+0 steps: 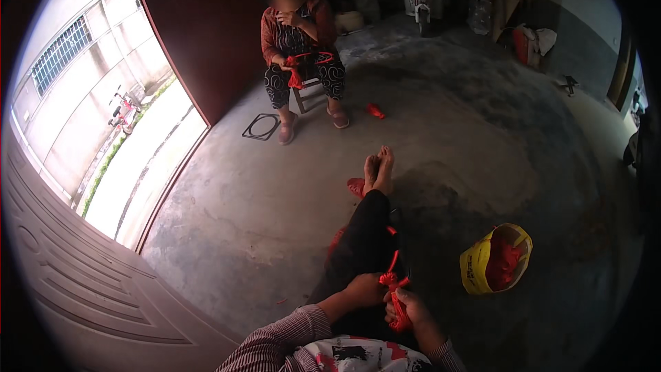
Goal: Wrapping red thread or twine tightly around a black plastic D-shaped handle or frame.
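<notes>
Red cord [396, 305]: was left of the yellow bag [475, 269].
Left hand [365, 291]: touched its knot [389, 279]; I couldn't tell its grip.
Right hand [412, 310]: gripped its strands [399, 322].
Tangle: could have come if that hand loosened.

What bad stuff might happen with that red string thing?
The red cord is bunched at the left hand and right hand, so its strands might tangle or slip loose. The yellow bag stands open on the floor, so a bump might tip it and spill the red stuff inside. A red bundle lies near the other person's shoe, so someone might step on it.
</notes>
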A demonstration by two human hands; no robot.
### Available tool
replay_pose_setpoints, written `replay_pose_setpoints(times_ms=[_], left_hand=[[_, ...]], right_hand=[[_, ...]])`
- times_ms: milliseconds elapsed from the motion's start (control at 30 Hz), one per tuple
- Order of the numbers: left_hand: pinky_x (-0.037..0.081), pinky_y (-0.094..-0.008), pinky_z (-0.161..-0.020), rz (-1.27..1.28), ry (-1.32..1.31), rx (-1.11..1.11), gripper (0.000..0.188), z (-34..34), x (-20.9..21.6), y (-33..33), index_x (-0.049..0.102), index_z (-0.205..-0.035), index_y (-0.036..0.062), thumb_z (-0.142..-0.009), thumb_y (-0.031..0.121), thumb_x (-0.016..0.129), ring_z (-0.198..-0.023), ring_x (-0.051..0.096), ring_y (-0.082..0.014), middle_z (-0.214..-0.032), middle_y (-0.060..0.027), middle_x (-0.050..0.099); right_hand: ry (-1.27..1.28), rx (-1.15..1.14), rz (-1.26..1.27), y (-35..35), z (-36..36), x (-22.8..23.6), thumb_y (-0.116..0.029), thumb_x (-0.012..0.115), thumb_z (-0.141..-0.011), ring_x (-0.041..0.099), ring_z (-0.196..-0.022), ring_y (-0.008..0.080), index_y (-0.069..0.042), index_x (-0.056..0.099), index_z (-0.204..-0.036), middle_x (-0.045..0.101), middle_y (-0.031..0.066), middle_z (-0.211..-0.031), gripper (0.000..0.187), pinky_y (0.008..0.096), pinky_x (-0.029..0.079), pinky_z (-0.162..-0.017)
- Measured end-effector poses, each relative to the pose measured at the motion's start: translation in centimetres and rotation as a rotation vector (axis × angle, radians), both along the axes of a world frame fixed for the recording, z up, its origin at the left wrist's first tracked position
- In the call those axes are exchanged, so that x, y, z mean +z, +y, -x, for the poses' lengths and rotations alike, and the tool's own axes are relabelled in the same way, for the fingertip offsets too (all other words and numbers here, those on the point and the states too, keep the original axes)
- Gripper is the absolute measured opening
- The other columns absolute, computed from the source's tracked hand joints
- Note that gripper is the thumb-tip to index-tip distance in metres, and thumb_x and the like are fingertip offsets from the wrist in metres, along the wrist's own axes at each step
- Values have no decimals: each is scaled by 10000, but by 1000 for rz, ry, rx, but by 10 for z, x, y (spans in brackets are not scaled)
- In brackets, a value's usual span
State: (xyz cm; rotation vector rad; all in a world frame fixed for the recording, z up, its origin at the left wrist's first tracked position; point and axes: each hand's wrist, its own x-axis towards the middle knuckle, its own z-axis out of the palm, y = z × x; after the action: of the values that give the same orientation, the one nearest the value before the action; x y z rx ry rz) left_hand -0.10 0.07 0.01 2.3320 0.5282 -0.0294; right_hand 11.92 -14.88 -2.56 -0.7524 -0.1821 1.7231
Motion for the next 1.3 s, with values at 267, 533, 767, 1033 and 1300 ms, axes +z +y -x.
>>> replay_pose_setpoints(times_ms=[267,533,767,1033,1300], left_hand=[[524,-457,-770,1,16,-13,321,0,-8,1,623,-1058,146,-810,348,648,-907,654,-353,-1011,-140,665],[525,-452,-772,10,9,-8,312,-2,-13,0,623,-1048,134,-813,338,641,-896,656,-358,-1006,-152,663],[526,-453,-773,-15,29,-16,317,-2,-9,0,620,-1051,126,-821,343,632,-899,657,-359,-1004,-158,663],[527,-455,-774,-16,59,-15,330,-1,-9,0,620,-1056,123,-826,360,632,-906,656,-358,-1006,-159,661],[527,-453,-774,-7,37,1,326,0,-12,-1,627,-1043,121,-827,365,633,-904,657,-355,-1006,-153,662]], right_hand=[[-3,-23,18,-1,1,3,-404,542,-947,515,-558,144,-25,572,-1023,531,44,-666,387,344,488,-599],[-54,-30,22,0,0,4,-410,516,-958,504,-533,141,-24,562,-1014,519,38,-655,392,341,483,-591],[-50,-36,31,-1,2,5,-406,490,-975,499,-524,140,-21,555,-1016,507,37,-646,392,339,477,-585],[-46,-48,30,-1,3,8,-400,506,-967,504,-532,140,-20,569,-1013,519,39,-651,389,341,485,-589],[-58,-54,31,-1,4,11,-407,489,-976,496,-514,136,-21,558,-1011,508,33,-643,393,335,478,-579]])
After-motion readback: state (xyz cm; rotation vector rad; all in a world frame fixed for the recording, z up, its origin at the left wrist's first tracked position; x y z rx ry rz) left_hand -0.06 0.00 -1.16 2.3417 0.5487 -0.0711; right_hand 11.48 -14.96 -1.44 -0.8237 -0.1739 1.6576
